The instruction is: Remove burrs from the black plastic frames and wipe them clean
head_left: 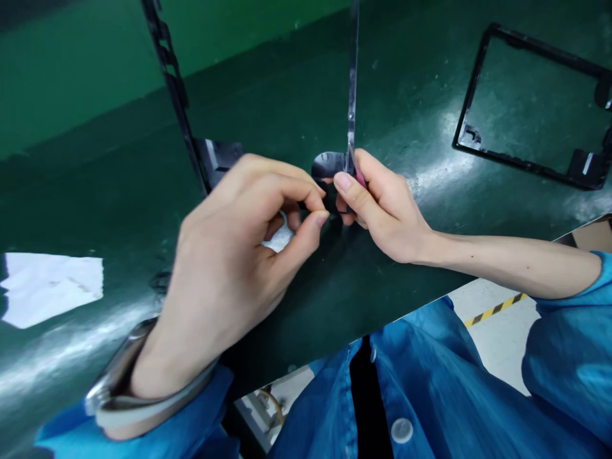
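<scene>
My right hand (382,207) is closed around the near end of a narrow black plastic frame (352,83), thumb on top and fingers beneath. A slim pink piece (359,175) shows between its thumb and index finger; its kind is unclear. Just left of the thumb, a rounded black tab (329,164) sticks out from the frame. My left hand (239,248) hovers close by, thumb and index fingertips pinched together. Whatever lies in that pinch is too small or hidden to name. Behind the left knuckles runs another black frame side (174,89), its lower end partly covered.
On the green work surface (268,102), a similar black rectangular frame (471,95) lies at the right. A torn white paper piece (52,287) lies at the left. The table's near edge runs slantwise in front of my blue coat (430,376).
</scene>
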A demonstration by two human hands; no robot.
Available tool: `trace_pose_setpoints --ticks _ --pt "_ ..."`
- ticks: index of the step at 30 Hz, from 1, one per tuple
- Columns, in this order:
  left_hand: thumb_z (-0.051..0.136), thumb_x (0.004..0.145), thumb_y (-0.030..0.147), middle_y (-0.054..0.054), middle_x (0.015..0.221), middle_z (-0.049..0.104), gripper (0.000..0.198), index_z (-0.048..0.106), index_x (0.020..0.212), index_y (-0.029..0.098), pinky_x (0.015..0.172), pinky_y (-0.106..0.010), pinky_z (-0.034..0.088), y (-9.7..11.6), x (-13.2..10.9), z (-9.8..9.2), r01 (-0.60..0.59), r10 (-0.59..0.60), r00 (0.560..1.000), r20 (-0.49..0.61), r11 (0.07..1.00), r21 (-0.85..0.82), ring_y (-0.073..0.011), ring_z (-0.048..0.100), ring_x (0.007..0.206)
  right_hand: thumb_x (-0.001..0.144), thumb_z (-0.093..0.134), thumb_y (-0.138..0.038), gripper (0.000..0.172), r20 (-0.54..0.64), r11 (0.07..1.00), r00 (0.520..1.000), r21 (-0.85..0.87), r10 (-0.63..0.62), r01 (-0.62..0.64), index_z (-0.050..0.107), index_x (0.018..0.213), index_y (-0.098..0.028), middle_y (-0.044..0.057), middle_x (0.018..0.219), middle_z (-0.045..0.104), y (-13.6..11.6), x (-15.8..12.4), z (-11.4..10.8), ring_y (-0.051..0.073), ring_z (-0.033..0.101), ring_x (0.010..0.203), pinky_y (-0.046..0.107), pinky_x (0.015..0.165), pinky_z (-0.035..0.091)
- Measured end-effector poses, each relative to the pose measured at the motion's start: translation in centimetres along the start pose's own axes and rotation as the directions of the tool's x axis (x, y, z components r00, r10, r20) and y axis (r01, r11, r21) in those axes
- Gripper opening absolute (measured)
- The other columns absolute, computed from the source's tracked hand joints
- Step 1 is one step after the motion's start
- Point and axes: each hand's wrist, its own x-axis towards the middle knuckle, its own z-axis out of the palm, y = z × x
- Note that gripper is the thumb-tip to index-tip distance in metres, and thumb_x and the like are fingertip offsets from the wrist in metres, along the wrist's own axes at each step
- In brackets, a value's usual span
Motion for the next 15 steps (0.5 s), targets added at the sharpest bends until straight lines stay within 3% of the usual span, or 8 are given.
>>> trace_pose_setpoints --ticks 7,15 --pt "0.063 0.114 0.022 0.007 0.106 0.08 0.006 0.067 0.115 0.027 0.078 -0.017 0.061 0.5 0.0 1.4 0.006 -0.008 1.0 -0.006 0.987 -0.16 -0.0054 0.075 0.083 0.117 0.059 -0.06 0.043 0.022 1.0 1.0 -0.017 0.005 -0.005 0.048 0.096 -0.024 -0.007 0.081 0.061 -0.4 0.0 0.1 0.008 0.062 0.072 0.027 0.074 0.05" --pt "0.065 0.109 0.023 0.009 0.08 0.066 0.004 0.067 0.108 0.027 0.065 -0.018 0.049 0.1 -0.1 0.9 0.071 -0.074 0.997 -0.016 0.991 -0.112 -0.0064 0.059 0.064 0.118 0.053 -0.065 0.046 0.041 1.0 0.999 -0.025 0.003 -0.002 0.044 0.096 -0.025 -0.006 0.082 0.066 -0.4 -0.1 0.2 0.008 0.065 0.074 0.024 0.073 0.056"
